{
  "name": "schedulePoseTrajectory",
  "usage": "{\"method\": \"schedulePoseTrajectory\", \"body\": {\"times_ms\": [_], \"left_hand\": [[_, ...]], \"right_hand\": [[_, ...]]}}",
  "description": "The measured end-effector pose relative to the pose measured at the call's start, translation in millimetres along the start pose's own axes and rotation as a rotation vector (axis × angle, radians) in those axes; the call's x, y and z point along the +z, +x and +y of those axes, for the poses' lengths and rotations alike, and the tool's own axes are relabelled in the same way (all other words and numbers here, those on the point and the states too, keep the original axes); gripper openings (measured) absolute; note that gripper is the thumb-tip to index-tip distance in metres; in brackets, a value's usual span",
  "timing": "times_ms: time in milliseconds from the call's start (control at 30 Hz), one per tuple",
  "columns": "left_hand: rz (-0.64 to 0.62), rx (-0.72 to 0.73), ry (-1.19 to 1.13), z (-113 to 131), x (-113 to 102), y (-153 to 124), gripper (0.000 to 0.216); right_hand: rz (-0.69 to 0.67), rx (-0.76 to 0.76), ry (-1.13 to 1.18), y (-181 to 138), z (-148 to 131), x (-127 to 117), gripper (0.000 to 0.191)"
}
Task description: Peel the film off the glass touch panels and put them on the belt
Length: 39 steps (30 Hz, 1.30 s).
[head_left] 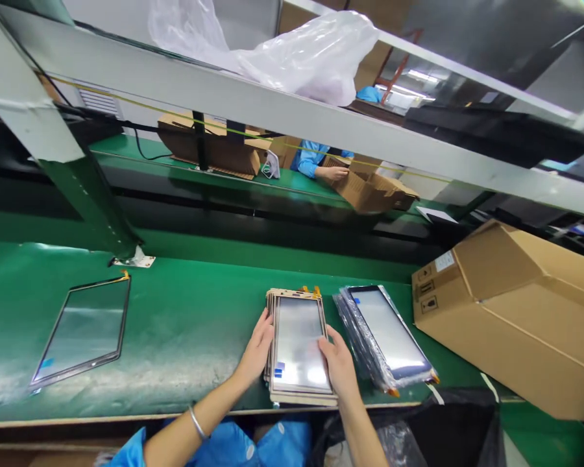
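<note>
Cream frames edge one stack of panels [299,350], too tightly layered to count, by the green bench's [194,331] near edge at 6 o'clock. Two hands clasp it: the left hand [259,347] along its 9 o'clock side, fingers toward 1; the right hand [340,363] at 3, thumb over the top panel. One black-framed panel [85,327] lies at 9, one plastic-wrapped stack [389,334] and one carton [511,318] toward 3.

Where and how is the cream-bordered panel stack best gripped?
The panel stack is likely best gripped by its long sides, from left and right, where the left hand and right hand are: several thin layers show, so opposed pressure should keep them together. Avoid the far end's orange tabs.
</note>
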<state>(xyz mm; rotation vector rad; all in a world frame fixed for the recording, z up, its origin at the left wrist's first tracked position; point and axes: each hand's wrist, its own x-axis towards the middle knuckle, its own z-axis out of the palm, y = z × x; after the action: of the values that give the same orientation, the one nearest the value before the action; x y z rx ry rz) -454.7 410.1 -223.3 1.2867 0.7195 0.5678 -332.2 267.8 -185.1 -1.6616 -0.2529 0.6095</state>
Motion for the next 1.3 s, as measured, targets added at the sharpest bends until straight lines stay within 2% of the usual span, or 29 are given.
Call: {"method": "schedulePoseTrajectory", "body": {"times_ms": [133,300,500,633,700,833,967,1033,1167,1300], "left_hand": [[-0.003,-0.01,-0.006,6.8,-7.7,1.0,0.059],[0.022,-0.086,-0.076,4.2,-5.1,-0.3,0.07],[0.058,-0.109,-0.202,15.6,-1.0,0.4,0.048],[0.051,-0.081,-0.272,39.4,7.2,-1.5,0.039],[-0.018,-0.121,-0.322,49.3,15.9,0.1,0.04],[-0.192,-0.343,-0.383,61.3,26.7,7.0,0.051],[-0.315,-0.45,-0.389,75.7,9.6,-2.9,0.054],[-0.393,-0.474,-0.38,83.4,-6.4,-17.7,0.053],[-0.552,-0.501,-0.28,86.8,-35.1,-49.3,0.05],[-0.577,-0.5,-0.211,74.3,-49.6,-67.8,0.049]], "right_hand": [[-0.034,-0.07,0.011,6.7,15.3,22.9,0.078],[-0.014,-0.254,-0.223,18.6,27.7,23.2,0.066],[0.065,-0.41,-0.379,17.8,29.4,18.3,0.044],[0.082,-0.446,-0.376,16.4,35.2,24.7,0.044],[0.084,-0.436,-0.345,17.0,38.9,26.7,0.046],[0.062,-0.382,-0.243,16.1,37.7,24.5,0.05],[0.065,-0.252,-0.08,14.2,20.7,13.5,0.062],[-0.021,-0.156,0.001,14.3,8.8,5.4,0.067],[-0.305,0.035,0.091,11.5,-14.0,-9.5,0.072],[-0.483,0.062,0.066,-3.7,-29.6,-14.3,0.06]]}}
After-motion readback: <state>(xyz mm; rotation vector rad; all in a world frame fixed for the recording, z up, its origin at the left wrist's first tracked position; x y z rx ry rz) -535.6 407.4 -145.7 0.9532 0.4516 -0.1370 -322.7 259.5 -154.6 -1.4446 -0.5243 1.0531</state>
